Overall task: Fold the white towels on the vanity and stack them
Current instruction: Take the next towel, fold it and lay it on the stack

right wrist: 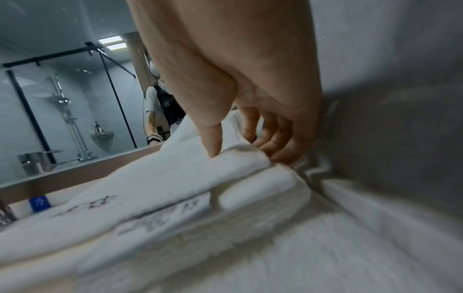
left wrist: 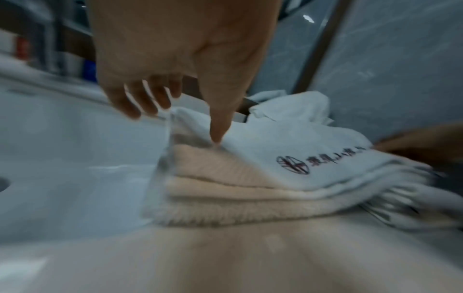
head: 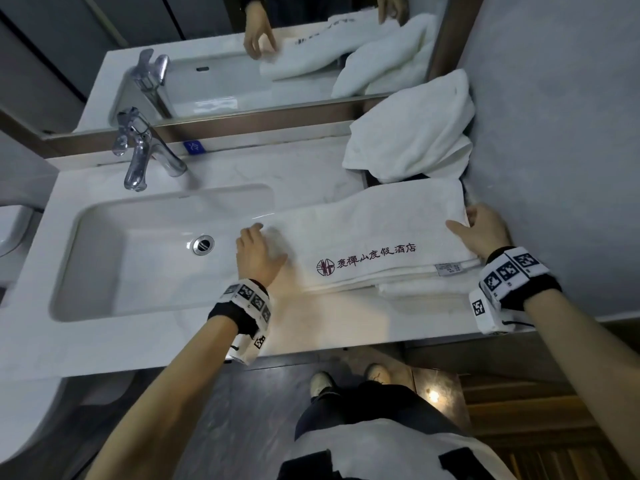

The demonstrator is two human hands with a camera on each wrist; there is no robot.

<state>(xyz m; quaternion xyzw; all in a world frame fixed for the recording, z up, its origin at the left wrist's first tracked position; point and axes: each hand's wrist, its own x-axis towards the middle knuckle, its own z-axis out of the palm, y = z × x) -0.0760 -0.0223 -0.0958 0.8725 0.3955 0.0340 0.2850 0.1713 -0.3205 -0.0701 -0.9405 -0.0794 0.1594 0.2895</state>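
A long white towel (head: 374, 237) with a dark red logo lies on the vanity top (head: 311, 327), right of the sink, over a folded white towel (head: 415, 289). My left hand (head: 263, 237) is at its left end. In the left wrist view the thumb (left wrist: 215, 134) presses on the towel (left wrist: 275, 142) while the fingers (left wrist: 148, 107) hang loosely past its edge. My right hand (head: 474, 226) pinches the right end by the wall; the right wrist view shows the thumb (right wrist: 213, 146) on top and the fingers (right wrist: 273, 142) curled under the fold (right wrist: 175, 178). A crumpled white towel (head: 412, 133) sits at the back right.
The sink basin (head: 138, 258) and chrome faucet (head: 142, 150) lie to the left. A mirror (head: 242, 64) runs along the back and a grey wall (head: 554, 133) closes the right side. A small blue tag (head: 194, 147) sits under the mirror.
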